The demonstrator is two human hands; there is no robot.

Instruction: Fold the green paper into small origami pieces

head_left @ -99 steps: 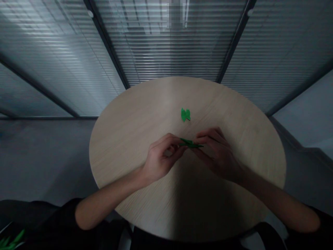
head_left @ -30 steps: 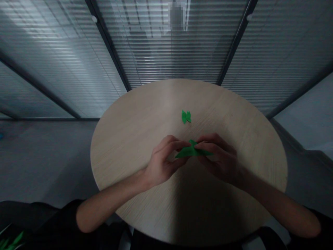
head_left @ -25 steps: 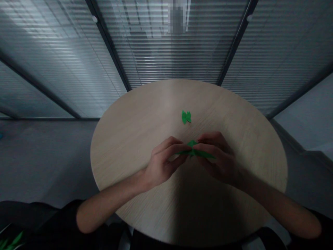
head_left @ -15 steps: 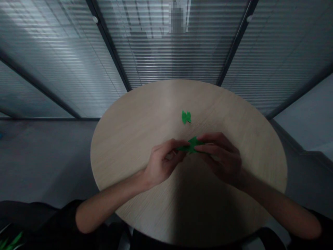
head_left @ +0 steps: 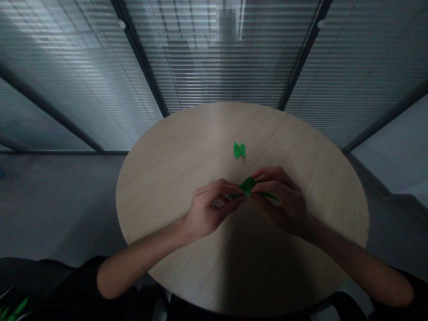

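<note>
Gripped paper [head_left: 248, 183] with fingers [head_left: 222, 189] of left hand [head_left: 203, 214] at its 9 o'clock and of right hand [head_left: 289, 203] at its 3, above bench [head_left: 167, 169]. Just turned it, baring tip [head_left: 271, 195] at 4 o'clock; seemed unsettled in shape. Kept apart from cutout [head_left: 236, 150], 12 o'clock.

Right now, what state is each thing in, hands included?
Left hand: fingers closed on the green folded piece.
Right hand: fingers closed on the same piece.
Green folded piece: folded, held between both hands.
Small green piece: lying on the table, untouched.
Table: upright, partly shadowed.
Blinds: lowered.
</note>
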